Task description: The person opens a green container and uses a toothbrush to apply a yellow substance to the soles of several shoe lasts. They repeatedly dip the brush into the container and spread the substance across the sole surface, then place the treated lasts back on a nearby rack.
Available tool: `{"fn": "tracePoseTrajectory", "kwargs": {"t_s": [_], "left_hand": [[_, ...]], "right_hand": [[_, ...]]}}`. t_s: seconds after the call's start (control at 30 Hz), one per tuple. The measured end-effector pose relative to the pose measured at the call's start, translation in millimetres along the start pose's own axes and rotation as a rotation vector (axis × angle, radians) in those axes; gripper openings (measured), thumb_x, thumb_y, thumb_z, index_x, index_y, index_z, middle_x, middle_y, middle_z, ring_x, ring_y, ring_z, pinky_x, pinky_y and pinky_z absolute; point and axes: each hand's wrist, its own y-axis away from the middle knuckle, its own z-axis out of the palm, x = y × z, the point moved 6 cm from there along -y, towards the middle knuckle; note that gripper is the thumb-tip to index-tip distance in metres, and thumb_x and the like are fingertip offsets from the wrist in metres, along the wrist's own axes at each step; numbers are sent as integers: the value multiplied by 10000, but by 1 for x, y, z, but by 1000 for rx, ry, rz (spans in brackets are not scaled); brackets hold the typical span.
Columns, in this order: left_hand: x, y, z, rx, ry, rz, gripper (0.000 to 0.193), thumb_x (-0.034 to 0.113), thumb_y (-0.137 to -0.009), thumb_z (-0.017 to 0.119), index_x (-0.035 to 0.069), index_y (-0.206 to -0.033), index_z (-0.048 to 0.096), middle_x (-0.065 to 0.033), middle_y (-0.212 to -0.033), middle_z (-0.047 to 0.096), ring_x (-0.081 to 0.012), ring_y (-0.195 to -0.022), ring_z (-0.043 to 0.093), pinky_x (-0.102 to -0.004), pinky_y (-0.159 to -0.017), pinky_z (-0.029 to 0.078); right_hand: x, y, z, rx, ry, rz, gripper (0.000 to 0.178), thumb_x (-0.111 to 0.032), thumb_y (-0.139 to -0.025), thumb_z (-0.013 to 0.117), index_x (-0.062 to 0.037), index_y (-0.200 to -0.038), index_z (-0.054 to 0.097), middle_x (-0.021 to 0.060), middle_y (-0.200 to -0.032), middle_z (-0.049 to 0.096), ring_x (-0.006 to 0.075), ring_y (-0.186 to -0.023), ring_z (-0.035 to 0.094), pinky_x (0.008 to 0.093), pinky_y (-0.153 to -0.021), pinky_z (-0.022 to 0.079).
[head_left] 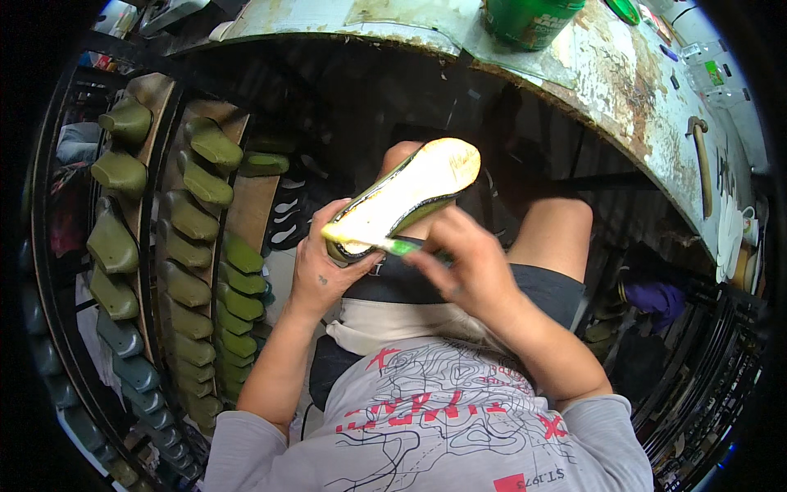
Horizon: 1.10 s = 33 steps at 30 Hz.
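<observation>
Over my lap a shoe (410, 193) lies bottom up, its pale sole side facing me and a dark edge running round it. My left hand (317, 266) wraps round its near, left end. The sole's surface is bright and looks wet in places. In my right hand (467, 261) is a brush (400, 245) with a green handle, blurred by motion. Its yellowish tip touches the shoe's near end, close to my left thumb. The fingers of my right hand are closed on the handle.
Racks (156, 189) of green shoe lasts stand at my left. A worn workbench (607, 66) curves across the far side, bearing a green tub (533, 23) and a hammer (702, 160). A purple cloth (656, 300) hangs by a dark rack at right.
</observation>
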Motion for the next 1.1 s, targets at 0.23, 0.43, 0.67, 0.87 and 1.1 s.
{"fn": "tracePoseTrajectory", "kwargs": {"t_s": [0.23,0.43,0.67,0.87,1.1], "left_hand": [[-3,5,1,10,33,-32,821,210,-743,940,16,-1400,489,-187,-1218,705,-274,-1088,727,-373,-936,572],[1,3,2,13,47,-1,800,191,-753,930,21,-1400,492,-187,-1215,710,-272,-1126,713,-374,-969,557],[6,6,5,37,-15,-1,789,166,-743,935,16,-1383,498,-183,-1208,714,-252,-1114,712,-376,-964,562],[4,11,5,34,4,25,783,159,-748,934,18,-1376,489,-181,-1187,717,-247,-1080,717,-359,-938,563],[3,8,4,6,40,-2,769,166,-747,928,5,-1353,484,-182,-1187,712,-254,-1092,718,-361,-948,564]], "right_hand": [[2,7,4,70,-53,-13,225,-45,-792,834,-16,-834,614,134,-864,572,318,-782,617,401,-669,490],[7,12,-5,43,-76,-41,259,-49,-792,837,-9,-813,581,125,-803,534,277,-712,584,382,-633,466],[33,3,-20,162,-14,40,219,-30,-796,817,-11,-821,600,121,-817,559,289,-742,584,389,-660,467],[18,9,1,108,-164,-51,185,-22,-794,815,-10,-865,644,130,-869,612,305,-815,642,391,-711,506],[5,9,5,-55,-131,-106,232,-88,-821,824,-20,-871,608,131,-914,604,320,-806,635,417,-702,503]]}}
